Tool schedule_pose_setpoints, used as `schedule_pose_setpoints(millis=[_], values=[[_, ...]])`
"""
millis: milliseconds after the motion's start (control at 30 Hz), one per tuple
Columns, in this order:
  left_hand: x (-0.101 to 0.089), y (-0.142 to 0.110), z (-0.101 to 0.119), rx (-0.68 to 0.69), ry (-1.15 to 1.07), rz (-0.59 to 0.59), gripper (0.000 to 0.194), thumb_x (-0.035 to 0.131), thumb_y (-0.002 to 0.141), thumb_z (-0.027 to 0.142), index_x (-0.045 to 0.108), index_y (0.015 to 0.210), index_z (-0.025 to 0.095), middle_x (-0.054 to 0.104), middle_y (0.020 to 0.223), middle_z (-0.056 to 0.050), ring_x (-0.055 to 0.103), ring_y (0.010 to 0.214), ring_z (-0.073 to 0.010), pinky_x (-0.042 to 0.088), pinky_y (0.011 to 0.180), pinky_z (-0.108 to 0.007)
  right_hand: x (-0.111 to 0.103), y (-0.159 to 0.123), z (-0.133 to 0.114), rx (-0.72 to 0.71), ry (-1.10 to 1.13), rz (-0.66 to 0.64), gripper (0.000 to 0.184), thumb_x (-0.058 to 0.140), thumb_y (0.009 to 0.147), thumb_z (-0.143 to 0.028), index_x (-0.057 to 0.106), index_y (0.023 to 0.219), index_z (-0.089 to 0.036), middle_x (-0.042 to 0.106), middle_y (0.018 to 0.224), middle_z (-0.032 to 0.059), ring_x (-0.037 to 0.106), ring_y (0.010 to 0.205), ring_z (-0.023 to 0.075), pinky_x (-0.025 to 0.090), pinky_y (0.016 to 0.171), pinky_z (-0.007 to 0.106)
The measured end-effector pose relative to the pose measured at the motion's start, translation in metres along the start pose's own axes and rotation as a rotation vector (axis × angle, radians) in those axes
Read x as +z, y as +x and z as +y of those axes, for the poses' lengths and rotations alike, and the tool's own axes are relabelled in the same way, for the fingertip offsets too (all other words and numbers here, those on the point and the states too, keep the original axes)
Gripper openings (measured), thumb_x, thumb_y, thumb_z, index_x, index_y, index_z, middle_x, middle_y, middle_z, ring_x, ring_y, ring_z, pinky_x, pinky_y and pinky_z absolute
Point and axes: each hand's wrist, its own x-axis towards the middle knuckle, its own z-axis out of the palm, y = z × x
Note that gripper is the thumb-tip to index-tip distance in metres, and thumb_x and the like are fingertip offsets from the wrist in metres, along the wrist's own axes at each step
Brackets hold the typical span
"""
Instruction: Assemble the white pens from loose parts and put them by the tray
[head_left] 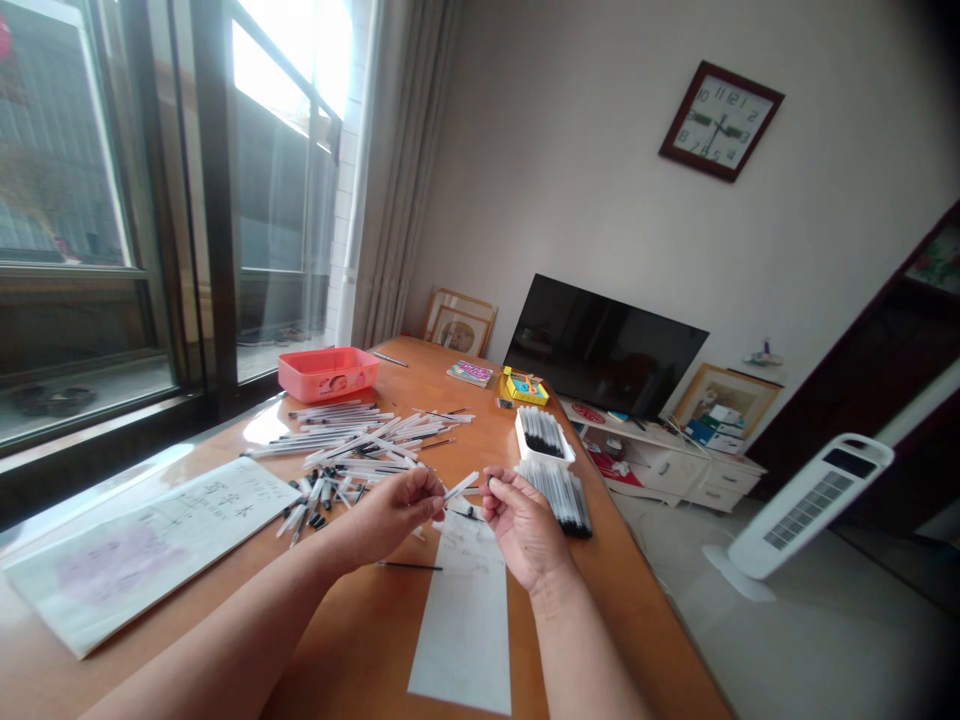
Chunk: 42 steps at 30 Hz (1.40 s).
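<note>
Between the fingertips of my left hand [403, 508] is a clear white pen barrel [460, 487], slanting up to the right. My right hand [529, 530] is close beside it, thumb and fingers pinched on a small black piece, which looks like a pen cap [491, 481]; the fingers partly hide it. Below the hands lies a white paper strip [461, 630], with a dark pen refill [411, 566] at its left edge. Left of my left hand is a heap of loose pen barrels [360, 435], with several black caps [321, 495] at its near end.
A red plastic basket [328, 375] stands at the window side. At right, a white box [545, 450] holds black-tipped pens; a bundle of pens [559, 498] lies before it. A notebook [150, 545] covers the near left. Farther back are a yellow box [526, 387] and a colourful booklet [470, 374].
</note>
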Motion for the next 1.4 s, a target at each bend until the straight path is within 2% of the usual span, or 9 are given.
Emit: schedule_pose_setpoints(millis=[300, 467, 1033, 1400], values=[[0.002, -0.001, -0.001, -0.009, 0.011, -0.014, 0.027, 0.067, 0.088, 0.045, 0.061, 0.091, 0.019, 0.066, 0.083, -0.003, 0.059, 0.079, -0.0181, 0.045, 0.072, -0.030, -0.002, -0.001, 0.000, -0.109, -0.086, 0.029, 0.016, 0.078, 0.074, -0.027, 0.071, 0.086, -0.020, 0.062, 0.075, -0.0021, 0.048, 0.063, 0.0099, 0.041, 0.064, 0.025], [0.003, -0.001, 0.002, -0.016, 0.030, -0.039, 0.026, 0.066, 0.089, 0.044, 0.060, 0.090, 0.018, 0.064, 0.082, -0.003, 0.056, 0.078, -0.0174, 0.043, 0.071, -0.030, 0.000, -0.002, -0.002, -0.171, -0.193, 0.053, 0.018, 0.078, 0.075, -0.030, 0.072, 0.088, -0.020, 0.062, 0.080, -0.0019, 0.047, 0.065, 0.0102, 0.040, 0.066, 0.025], [0.003, -0.003, 0.005, -0.032, 0.091, -0.050, 0.023, 0.063, 0.089, 0.039, 0.059, 0.089, 0.017, 0.063, 0.082, -0.002, 0.053, 0.077, -0.0162, 0.041, 0.071, -0.030, 0.002, -0.006, -0.002, -0.175, -0.377, 0.055, 0.020, 0.076, 0.076, -0.034, 0.073, 0.091, -0.019, 0.060, 0.076, -0.0020, 0.048, 0.069, 0.0124, 0.038, 0.068, 0.026], [0.004, -0.004, 0.007, -0.052, 0.115, -0.039, 0.024, 0.064, 0.087, 0.040, 0.061, 0.089, 0.017, 0.063, 0.082, -0.002, 0.053, 0.075, -0.0161, 0.042, 0.070, -0.029, -0.007, -0.005, -0.005, -0.129, -0.404, -0.042, 0.022, 0.075, 0.081, -0.035, 0.074, 0.096, -0.019, 0.059, 0.077, -0.0014, 0.047, 0.069, 0.0122, 0.037, 0.068, 0.026]])
